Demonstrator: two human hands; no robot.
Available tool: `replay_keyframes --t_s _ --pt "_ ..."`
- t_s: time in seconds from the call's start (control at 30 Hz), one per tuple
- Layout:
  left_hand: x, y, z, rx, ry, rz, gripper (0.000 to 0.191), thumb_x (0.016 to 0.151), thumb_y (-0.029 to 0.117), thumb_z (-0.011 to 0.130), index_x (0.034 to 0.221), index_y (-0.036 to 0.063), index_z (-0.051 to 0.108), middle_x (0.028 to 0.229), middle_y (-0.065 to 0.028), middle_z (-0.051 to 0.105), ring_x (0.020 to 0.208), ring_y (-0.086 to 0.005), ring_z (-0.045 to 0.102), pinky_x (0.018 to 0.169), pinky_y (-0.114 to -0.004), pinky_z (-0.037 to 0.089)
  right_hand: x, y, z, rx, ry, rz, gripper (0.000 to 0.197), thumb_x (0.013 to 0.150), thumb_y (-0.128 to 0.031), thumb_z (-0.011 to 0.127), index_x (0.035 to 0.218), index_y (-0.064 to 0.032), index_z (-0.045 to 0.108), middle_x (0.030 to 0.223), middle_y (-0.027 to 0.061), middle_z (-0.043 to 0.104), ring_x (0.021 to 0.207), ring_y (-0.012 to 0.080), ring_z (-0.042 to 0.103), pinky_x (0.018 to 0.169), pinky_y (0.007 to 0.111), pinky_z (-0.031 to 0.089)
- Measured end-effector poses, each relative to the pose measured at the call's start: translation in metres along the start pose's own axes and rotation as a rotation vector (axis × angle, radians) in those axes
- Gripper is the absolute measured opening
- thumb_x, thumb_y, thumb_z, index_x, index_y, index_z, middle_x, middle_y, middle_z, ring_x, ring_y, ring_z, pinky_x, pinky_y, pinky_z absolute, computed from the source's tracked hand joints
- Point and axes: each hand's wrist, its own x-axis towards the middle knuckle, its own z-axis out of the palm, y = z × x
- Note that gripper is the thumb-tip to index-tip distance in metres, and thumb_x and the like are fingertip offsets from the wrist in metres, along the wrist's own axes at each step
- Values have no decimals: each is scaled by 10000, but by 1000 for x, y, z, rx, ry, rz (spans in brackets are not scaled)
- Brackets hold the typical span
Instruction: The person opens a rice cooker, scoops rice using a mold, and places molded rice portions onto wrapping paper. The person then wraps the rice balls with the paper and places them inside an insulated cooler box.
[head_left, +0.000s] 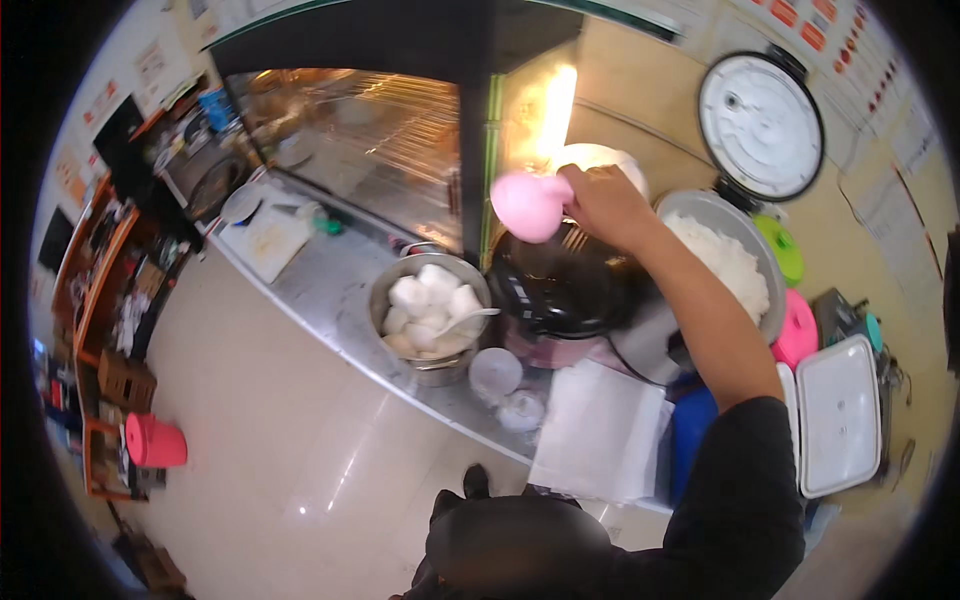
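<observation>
My right hand (604, 204) grips the handle of a pink plastic scoop (528, 206), raised above a round glossy black lid or vessel (562, 289). What the scoop holds cannot be seen. Below and right of my forearm stands a large grey rice cooker (772, 307) with cooked white rice (724, 259) in it and its round lid (761, 124) swung up. To the left, a steel pot (435, 367) holds several white chunks of food (412, 294) and a white ladle (469, 317). My left hand is out of view.
A bright glass-sided cabinet (360, 150) with wire racks borders the steel counter (337, 285). White sheets (600, 431), clear plastic tubs (495, 373) and a white cutting board (266, 238) lie along it. Pink lid (795, 328) and foam box lid (840, 416) stand right; a red bucket (155, 440), left.
</observation>
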Motion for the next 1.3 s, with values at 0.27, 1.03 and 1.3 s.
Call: replay_keyframes --t_s 0.27,1.03,1.3 --pt "3 145 8 -515 238 307 239 953 186 646 911 -35 565 685 -109 636 558 -195 664 455 -328 522 -217 150 -135 -96 -452 908 444 905 -198 646 1248 19 465 1135 301 665 1084 460 654 887 529 521" --pt "-276 724 119 -212 514 1554 1237 700 502 900 1480 -129 176 1447 -328 360 1319 -467 400 1122 -516 332 -254 134 -85 120 -1226 484 442 887 -273 648 1241 -8 627 1063 214 721 903 332 719 724 435 561" --pt "-276 722 103 -130 644 1535 1167 731 447 894 1486 -111 201 1453 -314 353 1348 -461 373 1147 -522 304 -269 180 -68 724 -1102 779 339 934 -239 614 1207 -40 587 827 98 599 557 174 566 514 377 485"
